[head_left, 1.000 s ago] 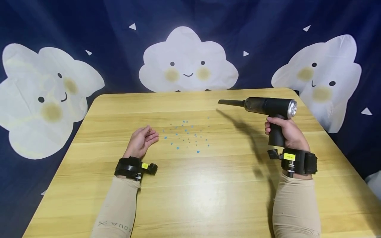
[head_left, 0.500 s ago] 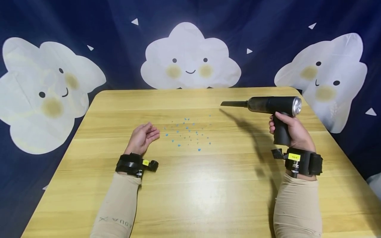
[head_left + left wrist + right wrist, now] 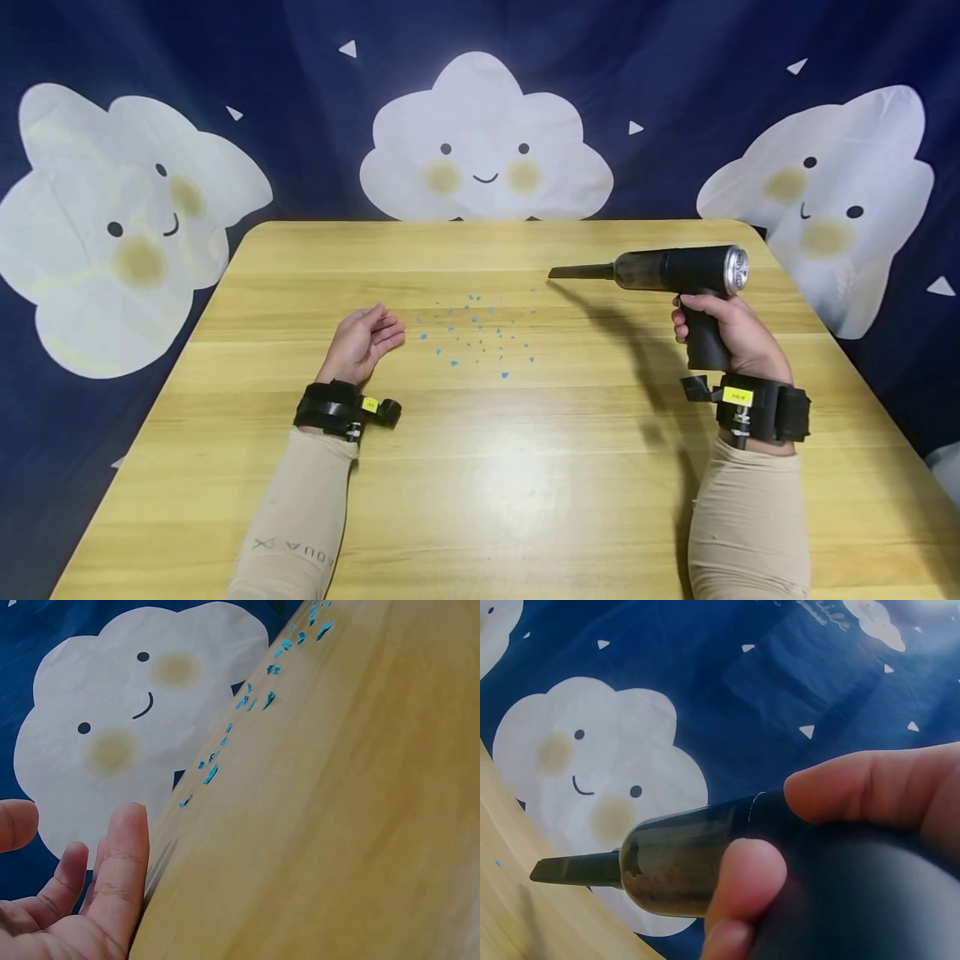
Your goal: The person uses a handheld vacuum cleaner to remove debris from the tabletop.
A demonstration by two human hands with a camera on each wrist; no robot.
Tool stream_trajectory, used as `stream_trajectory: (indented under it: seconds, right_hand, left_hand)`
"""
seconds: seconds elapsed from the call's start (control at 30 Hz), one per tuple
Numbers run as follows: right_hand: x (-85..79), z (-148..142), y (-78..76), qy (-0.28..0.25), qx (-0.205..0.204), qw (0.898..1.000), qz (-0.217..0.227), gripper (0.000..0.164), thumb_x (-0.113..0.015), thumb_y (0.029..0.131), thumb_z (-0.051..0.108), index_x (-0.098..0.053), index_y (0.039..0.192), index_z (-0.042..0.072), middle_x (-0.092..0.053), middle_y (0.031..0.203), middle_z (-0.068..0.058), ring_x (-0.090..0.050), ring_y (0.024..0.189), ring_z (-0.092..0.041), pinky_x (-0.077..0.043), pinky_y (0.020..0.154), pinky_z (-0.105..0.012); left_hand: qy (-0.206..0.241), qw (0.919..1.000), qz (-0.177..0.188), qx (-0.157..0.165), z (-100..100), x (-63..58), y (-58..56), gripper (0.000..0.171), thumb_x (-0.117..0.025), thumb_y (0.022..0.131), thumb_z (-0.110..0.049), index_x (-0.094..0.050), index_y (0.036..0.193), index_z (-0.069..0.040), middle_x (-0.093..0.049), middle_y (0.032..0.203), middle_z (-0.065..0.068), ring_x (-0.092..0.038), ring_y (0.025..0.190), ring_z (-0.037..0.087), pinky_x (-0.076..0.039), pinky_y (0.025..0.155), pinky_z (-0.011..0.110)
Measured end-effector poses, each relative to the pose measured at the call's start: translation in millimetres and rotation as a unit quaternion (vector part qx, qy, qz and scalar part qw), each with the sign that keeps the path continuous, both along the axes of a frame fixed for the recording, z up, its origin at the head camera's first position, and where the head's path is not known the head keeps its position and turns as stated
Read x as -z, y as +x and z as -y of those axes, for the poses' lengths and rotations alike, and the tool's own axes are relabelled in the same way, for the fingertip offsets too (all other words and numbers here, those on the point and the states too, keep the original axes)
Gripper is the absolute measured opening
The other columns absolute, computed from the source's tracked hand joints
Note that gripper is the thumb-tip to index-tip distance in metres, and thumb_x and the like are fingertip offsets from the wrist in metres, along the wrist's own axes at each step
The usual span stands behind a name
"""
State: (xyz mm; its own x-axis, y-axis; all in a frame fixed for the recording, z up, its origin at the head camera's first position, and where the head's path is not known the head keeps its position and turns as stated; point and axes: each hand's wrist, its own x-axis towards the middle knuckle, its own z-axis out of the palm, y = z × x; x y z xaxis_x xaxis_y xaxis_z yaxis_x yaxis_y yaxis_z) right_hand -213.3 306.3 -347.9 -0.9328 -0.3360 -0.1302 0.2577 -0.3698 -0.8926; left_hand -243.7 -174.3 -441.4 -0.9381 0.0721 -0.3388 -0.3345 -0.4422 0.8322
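My right hand [image 3: 742,333] grips the handle of a black handheld vacuum cleaner [image 3: 678,268], held up over the right part of the table. Its flat, narrow nozzle [image 3: 581,272] points left, with the tip close to the farthest of the scattered blue bits. In the right wrist view, the smoky see-through dust cup [image 3: 682,859] shows behind the nozzle. Several small blue scraps [image 3: 474,320] lie spread over the middle of the table. My left hand [image 3: 363,337] rests on its edge just left of them, fingers relaxed and holding nothing.
The wood-grain table [image 3: 450,508] reaches back to a dark blue curtain [image 3: 300,50] printed with white clouds. Black camera straps sit on both wrists, the left strap [image 3: 330,407] near the table top. The vacuum's shadow falls across the right side.
The vacuum went slightly right, then came back left with its nozzle tip dipping lower toward the table. The left hand stays beside the scraps. The whole view has shifted slightly.
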Motion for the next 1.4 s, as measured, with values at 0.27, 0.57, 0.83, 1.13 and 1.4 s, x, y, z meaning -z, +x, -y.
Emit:
stream_trajectory:
  seconds: [0.27, 0.57, 0.83, 1.13, 1.4]
  right_hand:
    - [-1.8, 0.8, 1.1, 0.022, 0.006, 1.0, 0.0, 0.017, -0.04, 0.099, -0.001, -0.057, 0.094, 0.0, -0.062, 0.07, -0.008, -0.059, 0.057, -0.016, -0.054, 0.054, -0.022]
    - [-1.5, 3.2, 1.3, 0.064, 0.005, 0.998, 0.009, 0.013, -0.043, 0.1, 0.002, -0.055, 0.096, 0.003, -0.06, 0.069, -0.006, -0.057, 0.057, -0.015, -0.052, 0.054, -0.021]
    - [-2.1, 4.2, 0.8, 0.053, -0.013, 0.998, 0.002, 0.018, -0.041, 0.1, 0.001, -0.057, 0.092, 0.001, -0.061, 0.07, -0.007, -0.058, 0.057, -0.014, -0.053, 0.054, -0.022]
    - [-1.7, 4.0, 2.0, 0.047, -0.024, 0.999, -0.002, 0.017, -0.041, 0.099, 0.0, -0.057, 0.093, -0.001, -0.062, 0.071, -0.007, -0.059, 0.058, -0.014, -0.053, 0.054, -0.022]
    - [-1.2, 6.1, 1.6, 0.054, -0.025, 0.998, -0.002, 0.015, -0.042, 0.099, 0.001, -0.056, 0.094, 0.002, -0.061, 0.071, -0.006, -0.058, 0.059, -0.014, -0.052, 0.054, -0.022]
  left_hand:
    - [-0.008, 1.0, -0.003, 0.002, -0.9, -1.5, -3.9, 0.042, -0.046, 0.101, -0.025, -0.033, 0.13, 0.003, -0.05, 0.106, 0.011, -0.061, 0.092, 0.019, -0.054, 0.088, 0.029]
    - [-0.001, 1.0, -0.005, 0.002, 0.3, -2.4, -3.7, 0.041, -0.047, 0.1, -0.024, -0.034, 0.129, 0.003, -0.051, 0.104, 0.01, -0.061, 0.092, 0.02, -0.055, 0.086, 0.029]
    - [-0.003, 1.0, -0.001, -0.005, -0.2, -1.8, -3.1, 0.036, -0.045, 0.101, -0.023, -0.036, 0.125, 0.002, -0.05, 0.103, 0.01, -0.06, 0.092, 0.02, -0.056, 0.085, 0.029]
    - [-0.007, 1.0, 0.002, -0.007, -1.3, -0.5, -2.4, 0.039, -0.044, 0.101, -0.022, -0.033, 0.129, 0.003, -0.05, 0.103, 0.01, -0.06, 0.092, 0.02, -0.056, 0.085, 0.029]
    - [-0.006, 0.9999, 0.005, -0.009, -1.1, 0.4, -2.4, 0.038, -0.044, 0.102, -0.022, -0.033, 0.128, 0.002, -0.049, 0.104, 0.01, -0.06, 0.092, 0.019, -0.056, 0.085, 0.028]
